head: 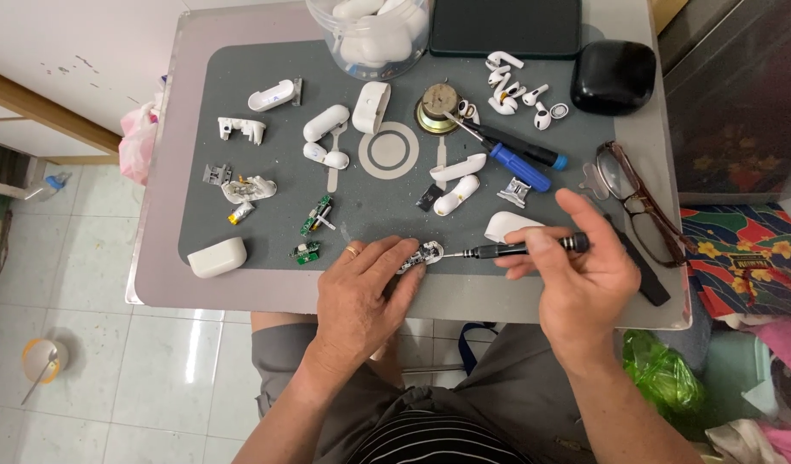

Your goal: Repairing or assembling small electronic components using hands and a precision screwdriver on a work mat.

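At the mat's near edge, the left hand pins a small white earbud part flat under its fingertips. The right hand pinches a black precision screwdriver, its long axis level, tip pointing left into the part. A white case shell lies just behind. Farther off sit green circuit boards, a blue-handled screwdriver, and glasses.
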